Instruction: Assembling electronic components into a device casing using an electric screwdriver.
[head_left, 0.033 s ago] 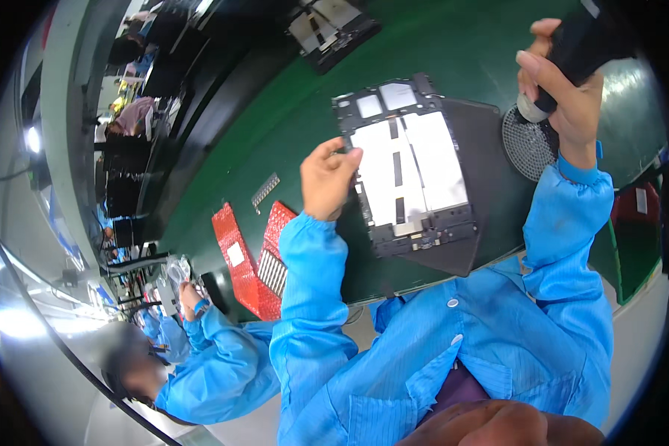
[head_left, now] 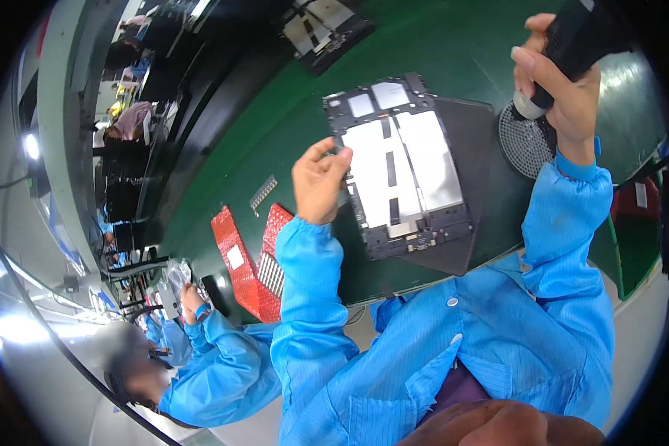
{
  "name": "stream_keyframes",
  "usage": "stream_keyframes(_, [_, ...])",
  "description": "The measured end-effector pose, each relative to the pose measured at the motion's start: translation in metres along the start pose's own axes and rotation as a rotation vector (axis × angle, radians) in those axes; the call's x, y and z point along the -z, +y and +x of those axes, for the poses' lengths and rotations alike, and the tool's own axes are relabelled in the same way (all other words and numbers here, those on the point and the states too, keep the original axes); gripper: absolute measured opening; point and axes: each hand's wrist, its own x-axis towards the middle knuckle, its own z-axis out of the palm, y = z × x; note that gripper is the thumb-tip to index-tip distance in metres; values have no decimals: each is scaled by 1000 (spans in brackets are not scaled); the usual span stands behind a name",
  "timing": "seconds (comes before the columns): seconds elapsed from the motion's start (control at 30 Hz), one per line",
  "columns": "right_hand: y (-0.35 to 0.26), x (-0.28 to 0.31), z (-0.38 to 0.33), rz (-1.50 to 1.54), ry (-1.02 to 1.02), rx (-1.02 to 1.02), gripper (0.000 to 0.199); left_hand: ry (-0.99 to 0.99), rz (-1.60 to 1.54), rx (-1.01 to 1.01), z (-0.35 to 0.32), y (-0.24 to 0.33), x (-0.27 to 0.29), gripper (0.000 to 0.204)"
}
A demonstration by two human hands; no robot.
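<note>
A tablet's opened inner assembly [head_left: 432, 175], with a black frame and two pale battery panels, lies on a dark, angular sheet [head_left: 464, 119] on the bench. My left hand [head_left: 318, 182] pinches the assembly's left edge between thumb and fingers. Raised at the far right, my right hand [head_left: 565, 93] is wrapped round a thick black handheld tool [head_left: 591, 41] with a rounded, silver-grey lower end [head_left: 528, 106]. Its exact kind is unclear, and its top runs into the dark rim. Just below it is a round, dotted grey disc [head_left: 524, 145], partly covered.
Red bubble-wrap pieces [head_left: 238, 256] and a small metal strip [head_left: 263, 195] lie on the green bench [head_left: 275, 134] to the left. Another opened assembly [head_left: 323, 33] sits at the back. A person in blue sleeves [head_left: 227, 379] works at lower left. A green-edged bin [head_left: 632, 238] stands at right.
The tablet assembly and my left hand have shifted slightly left, along with the sheet. My right hand and the black tool have moved only a little up and left.
</note>
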Motion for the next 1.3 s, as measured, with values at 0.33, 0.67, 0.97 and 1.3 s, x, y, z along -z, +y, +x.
stream_keyframes(0.33, [-27,-29,4,93,190,-142,35,-132,-61,-152,-11,10,-17,37])
stream_keyframes(0.67, [-27,-30,4,48,218,-176,37,105,1034,-717,-18,-1,-36,47])
stream_keyframes(0.97, [-40,-17,4,-76,174,-211,36,-1005,1116,-906,-92,-17,-94,69])
stream_keyframes(1.3, [3,-14,-3,541,-63,155,32,-691,988,-860,-90,-28,-112,39])
